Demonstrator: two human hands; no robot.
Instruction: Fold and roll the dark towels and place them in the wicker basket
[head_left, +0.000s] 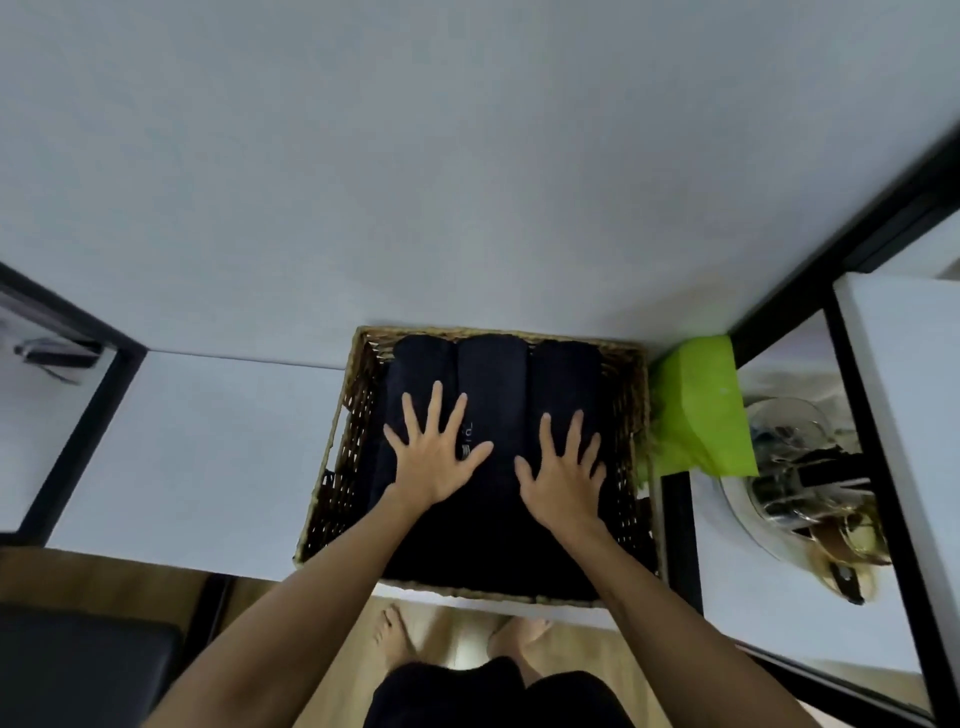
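White table (208, 441) against a pale wall, wicker basket (332, 467) at its near edge.
Three rolled dark towels (493, 374) lie inside, long axes running away; left hand (434, 467) and right hand (563, 480) press flat on top, fingers spread, gripping nothing.

A plain pale wall (467, 156) fills the view ahead of me. Below it runs a white surface (208, 441) edged in a black frame (88, 431). Pale wood floor (597, 670) lies underfoot, and a dark padded seat (78, 670) sits at my left
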